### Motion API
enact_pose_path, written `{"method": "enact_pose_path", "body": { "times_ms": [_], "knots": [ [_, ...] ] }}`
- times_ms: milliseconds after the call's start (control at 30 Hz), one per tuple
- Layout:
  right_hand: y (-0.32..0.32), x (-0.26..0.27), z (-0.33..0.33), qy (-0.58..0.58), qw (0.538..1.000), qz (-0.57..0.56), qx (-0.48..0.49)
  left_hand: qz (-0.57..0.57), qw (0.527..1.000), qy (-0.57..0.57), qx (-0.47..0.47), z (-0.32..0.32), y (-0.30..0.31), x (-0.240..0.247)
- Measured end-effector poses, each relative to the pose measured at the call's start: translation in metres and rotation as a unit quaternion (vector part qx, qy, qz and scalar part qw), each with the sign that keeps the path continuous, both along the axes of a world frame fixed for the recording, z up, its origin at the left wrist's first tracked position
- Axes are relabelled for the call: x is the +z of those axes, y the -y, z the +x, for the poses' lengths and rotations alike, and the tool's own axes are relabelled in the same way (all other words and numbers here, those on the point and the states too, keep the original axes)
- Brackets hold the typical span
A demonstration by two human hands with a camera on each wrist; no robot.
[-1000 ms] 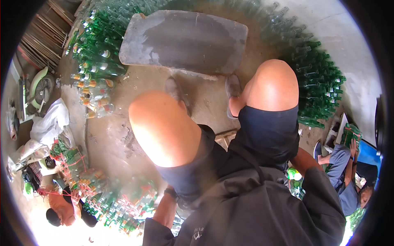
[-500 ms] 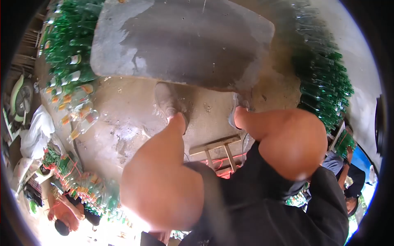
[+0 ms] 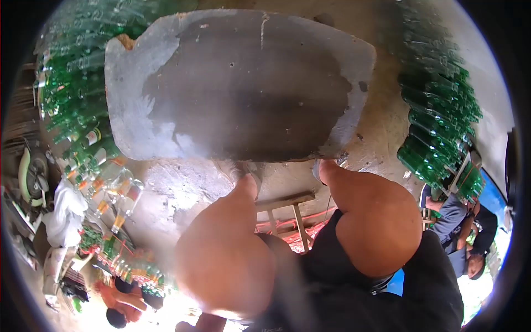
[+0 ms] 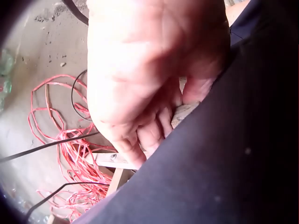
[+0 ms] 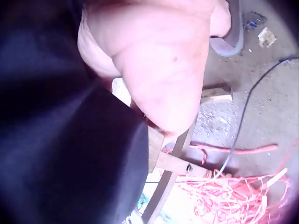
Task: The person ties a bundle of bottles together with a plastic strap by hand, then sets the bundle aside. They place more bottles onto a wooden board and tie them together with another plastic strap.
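My left hand (image 4: 149, 70) curls its fingers round the edge of a low wooden stool (image 4: 184, 114), close against my dark shorts (image 4: 233, 154). On the other side my right hand (image 5: 154, 65) holds the stool's wood (image 5: 155, 147); dark cloth hides most of its fingers. In the head view both hands are out of sight behind my bent legs, and the wooden stool frame (image 3: 298, 221) shows between my knees. Pinkish-red plastic strings (image 5: 229, 198) lie in a tangle on the floor beside the stool legs.
A worn grey board (image 3: 243, 88) lies just ahead of my feet. Green bottles stand in masses on the left (image 3: 77, 99) and right (image 3: 437, 122). One person (image 3: 124, 301) sits at lower left, another (image 3: 456, 238) at right. Thin dark cables (image 4: 51, 145) cross the floor.
My knees have bent more and my body has come forward, so the board looks larger and nearer. The stool frame and red strings show more between my legs.
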State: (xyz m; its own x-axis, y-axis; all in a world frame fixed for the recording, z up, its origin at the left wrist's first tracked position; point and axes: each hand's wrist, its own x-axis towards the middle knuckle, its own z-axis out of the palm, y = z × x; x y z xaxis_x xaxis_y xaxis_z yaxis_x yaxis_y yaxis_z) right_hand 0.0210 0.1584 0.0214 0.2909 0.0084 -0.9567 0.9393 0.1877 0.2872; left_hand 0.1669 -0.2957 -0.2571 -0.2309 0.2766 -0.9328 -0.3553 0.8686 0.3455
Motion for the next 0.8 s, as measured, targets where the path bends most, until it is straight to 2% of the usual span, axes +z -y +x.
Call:
{"method": "enact_pose_path", "body": {
  "times_ms": [133, 233, 267, 433, 600, 633, 700, 733, 800],
  "knots": [
    [-0.010, 0.005, 0.060, -0.059, 0.997, 0.042, -0.042, 0.036, 0.999, -0.007, -0.030, 0.013, 0.013, 0.014],
    [-0.001, -0.017, 0.105, -0.142, 0.988, 0.046, -0.045, 0.067, 0.996, -0.030, -0.060, 0.024, 0.029, 0.025],
    [0.005, -0.026, 0.116, -0.181, 0.982, 0.051, -0.036, 0.068, 0.995, -0.031, -0.061, 0.010, 0.035, 0.028],
    [0.033, -0.091, 0.170, -0.369, 0.926, 0.084, 0.008, 0.104, 0.987, -0.100, -0.065, -0.029, 0.054, 0.040],
    [0.031, -0.146, 0.240, -0.478, 0.871, 0.112, 0.017, 0.177, 0.960, -0.211, -0.049, -0.074, 0.056, 0.061],
    [0.026, -0.153, 0.259, -0.492, 0.863, 0.114, 0.014, 0.190, 0.950, -0.248, -0.030, -0.084, 0.054, 0.066],
    [0.017, -0.162, 0.288, -0.514, 0.848, 0.124, 0.009, 0.203, 0.924, -0.295, 0.137, -0.097, 0.046, 0.084],
    [0.009, -0.164, 0.306, -0.524, 0.841, 0.131, 0.006, 0.093, 0.946, -0.224, 0.213, -0.108, 0.040, 0.093],
    [-0.006, -0.165, 0.338, -0.540, 0.828, 0.151, 0.003, 0.142, 0.908, -0.201, 0.340, -0.123, 0.046, 0.090]
  ]
}}
